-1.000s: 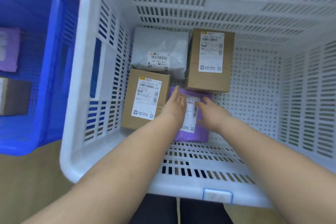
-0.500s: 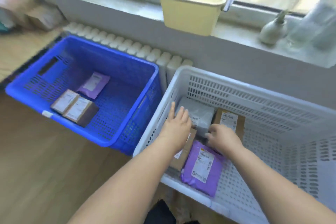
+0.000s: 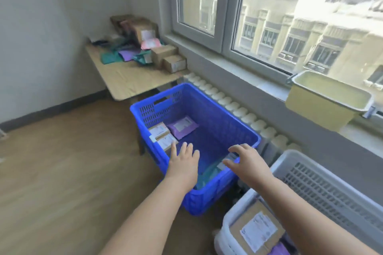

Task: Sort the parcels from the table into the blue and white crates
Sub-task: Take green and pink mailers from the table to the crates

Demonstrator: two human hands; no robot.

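Observation:
Both my hands hover empty over the near end of the blue crate (image 3: 217, 122). My left hand (image 3: 183, 161) has its fingers spread straight; my right hand (image 3: 246, 161) has loosely bent fingers. Inside the blue crate lie a purple mailer (image 3: 182, 127), two brown boxes (image 3: 162, 136) and a teal bag (image 3: 209, 174) under my hands. The white crate (image 3: 323, 188) stands at the lower right with a brown labelled box (image 3: 257, 232) in it. More parcels (image 3: 149, 49), boxes and coloured bags, are piled on the wooden table (image 3: 126, 80) in the far corner.
A radiator (image 3: 234, 107) runs along the wall under the window sill. A pale yellow tub (image 3: 325, 99) sits on the sill at the right. Wooden floor (image 3: 62, 172) stretches to the left of the blue crate.
My hands have left the purple mailer lying in the white crate and lifted out, moving left over the blue crate. The view has swung up and left toward the table.

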